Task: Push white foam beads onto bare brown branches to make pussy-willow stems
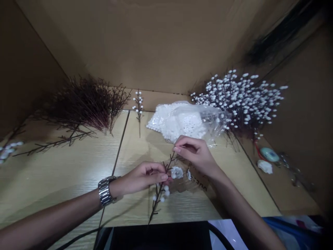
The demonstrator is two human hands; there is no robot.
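Observation:
My left hand (pixel 149 176), with a metal watch (pixel 105 191) on the wrist, pinches a dark artificial berry twig (pixel 156 201) around its middle. White berries sit on the side shoots just below those fingers, and one more shows beside the thumb. Higher up, the shoots look bare. At the twig's upper tip, my right hand (pixel 195 152) has thumb and forefinger closed; whether a berry is between them is hidden. Under the hands lies a brown cardboard piece (pixel 201 178) with a small white clump (pixel 177 172) on it.
Bare brown twigs (pixel 85 104) are heaped at the back left. A clear bag of white berries (pixel 179 121) lies at the centre back, near a single berried twig (pixel 139 107). Finished-looking berry twigs (pixel 239 97) form a pile at right, with a greenish oval object (pixel 269 154) nearer me.

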